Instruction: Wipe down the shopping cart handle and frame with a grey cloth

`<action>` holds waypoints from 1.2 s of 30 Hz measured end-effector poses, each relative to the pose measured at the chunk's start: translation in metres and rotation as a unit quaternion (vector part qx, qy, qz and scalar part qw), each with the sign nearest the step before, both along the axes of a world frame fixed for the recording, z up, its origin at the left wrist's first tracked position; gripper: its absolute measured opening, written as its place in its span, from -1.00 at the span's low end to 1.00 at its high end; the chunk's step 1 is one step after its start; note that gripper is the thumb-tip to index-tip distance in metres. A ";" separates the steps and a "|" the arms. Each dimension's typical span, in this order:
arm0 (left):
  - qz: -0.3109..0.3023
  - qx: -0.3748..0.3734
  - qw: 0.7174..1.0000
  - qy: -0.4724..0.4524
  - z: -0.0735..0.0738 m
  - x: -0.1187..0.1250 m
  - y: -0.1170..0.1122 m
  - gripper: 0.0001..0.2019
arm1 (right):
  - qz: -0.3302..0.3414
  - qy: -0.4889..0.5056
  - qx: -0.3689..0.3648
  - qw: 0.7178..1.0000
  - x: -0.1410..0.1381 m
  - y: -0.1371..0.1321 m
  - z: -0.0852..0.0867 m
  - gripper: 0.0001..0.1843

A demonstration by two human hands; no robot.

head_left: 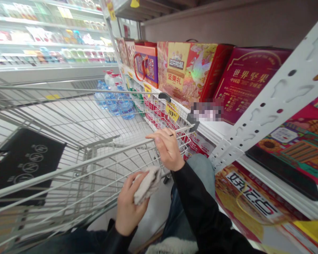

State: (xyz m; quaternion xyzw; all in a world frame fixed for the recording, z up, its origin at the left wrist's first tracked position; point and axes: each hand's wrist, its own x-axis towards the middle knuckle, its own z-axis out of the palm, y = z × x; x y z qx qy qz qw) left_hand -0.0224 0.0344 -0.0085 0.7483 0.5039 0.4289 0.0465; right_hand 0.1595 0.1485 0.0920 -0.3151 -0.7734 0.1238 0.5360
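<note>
A wire shopping cart fills the left and middle of the head view. My right hand is at the cart's top rail, its fingers over the bar and curled around it. Lower down and to the left, my left hand is closed on a folded, greyish-white cloth. The cloth is beside the cart's wire side; whether it touches the wires I cannot tell. A black panel with round symbols is at the cart's left part.
Right of the cart, a white shelf post rises beside red and gold gift boxes and a dark red box. Packs of blue water bottles stand on the floor. A refrigerated display lines the back left.
</note>
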 end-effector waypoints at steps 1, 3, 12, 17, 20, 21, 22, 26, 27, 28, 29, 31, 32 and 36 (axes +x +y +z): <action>-0.032 -0.017 0.999 -0.035 0.015 -0.002 -0.002 -0.53 | 0.019 0.032 -0.003 0.999 0.002 -0.008 -0.002 -0.50; -0.094 -0.059 0.991 -0.081 0.037 -0.006 -0.008 -0.60 | 0.061 0.104 -0.018 0.993 0.004 -0.029 -0.011 -0.45; 0.022 -0.054 0.988 -0.146 0.030 -0.016 -0.011 -0.83 | 0.117 0.204 -0.339 0.911 -0.019 -0.094 -0.095 -0.66; 0.124 0.067 0.983 -0.116 0.018 0.001 -0.012 -0.90 | -0.031 0.214 -0.251 0.944 -0.041 -0.108 -0.099 -0.83; 0.164 0.149 0.975 -0.025 0.012 0.014 -0.018 -0.75 | -0.028 0.196 -0.227 0.954 -0.052 -0.121 -0.099 -0.67; 0.168 0.162 0.972 0.008 0.011 0.017 -0.020 -0.70 | -0.015 0.191 -0.243 0.951 -0.054 -0.126 -0.100 -0.61; 0.168 0.166 0.971 0.032 0.010 0.020 -0.022 -0.65 | 0.000 0.189 -0.268 0.945 -0.054 -0.129 -0.102 -0.56; 0.120 0.135 0.983 0.040 0.016 0.022 -0.027 -0.55 | 0.106 0.246 -0.389 0.881 -0.041 -0.136 -0.101 -0.39; 0.106 0.125 0.986 0.044 0.020 0.022 -0.028 -0.53 | 0.158 0.273 -0.416 0.853 -0.036 -0.135 -0.098 -0.33; 0.096 0.118 0.987 0.049 0.023 0.021 -0.029 -0.50 | 0.214 0.304 -0.440 0.817 -0.031 -0.134 -0.094 -0.25; 0.088 0.113 0.988 0.051 0.027 0.021 -0.030 -0.47 | 0.270 0.332 -0.459 0.778 -0.027 -0.132 -0.089 -0.16; 0.088 0.114 0.989 0.035 0.033 0.020 -0.032 -0.44 | 0.357 0.377 -0.482 0.706 -0.020 -0.129 -0.077 0.02; 0.097 0.120 0.988 0.020 0.036 0.019 -0.032 -0.45 | 0.384 0.391 -0.487 0.680 -0.017 -0.127 -0.071 0.07; 0.135 0.146 0.980 -0.016 0.042 0.016 -0.035 -0.41 | 0.437 0.358 -0.494 0.661 -0.009 -0.121 -0.053 0.03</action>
